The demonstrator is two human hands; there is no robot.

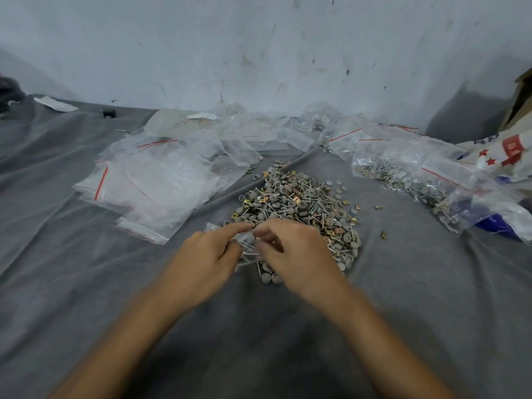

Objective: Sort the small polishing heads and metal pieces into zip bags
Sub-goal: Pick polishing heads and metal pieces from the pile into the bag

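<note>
A person's left hand and right hand pinch a small zip bag at the near edge of the pile of polishing heads and metal pieces. Holding its mouth wide should prevent spills. Beyond lie empty bags left, filled bags right.

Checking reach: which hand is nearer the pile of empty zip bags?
Left. The left hand lies just right of the empty zip bags; the right hand is farther right, beyond it.

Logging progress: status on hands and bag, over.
Left hand and right hand both pinch one small zip bag. Metal pins inside it. Mixed pile just beyond, nothing blocking.
</note>
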